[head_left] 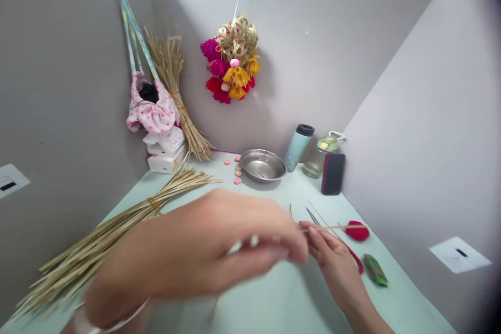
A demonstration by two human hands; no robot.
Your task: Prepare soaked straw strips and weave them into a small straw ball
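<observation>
My left hand (211, 248) is large and blurred in front of the camera, raised over the table, with a white band at its wrist. Its fingers curl toward the thumb, and what lies between their tips is too smeared to make out. Just right of its fingertips, my right hand (332, 258) pinches a thin straw strip (344, 227) between thumb and fingers. The strip points right, passing over a red pincushion-like item (357, 231). Beyond my right hand lie scissors (358, 260) with red handles, partly hidden by that hand.
A tied straw bundle (117, 229) lies at left. Behind stand a metal bowl (263, 166), a blue tumbler (299, 147), a glass bottle (315, 160) and a phone (333, 174). A green packet (375, 270) lies at right. Tasselled woven balls (238, 42) hang above.
</observation>
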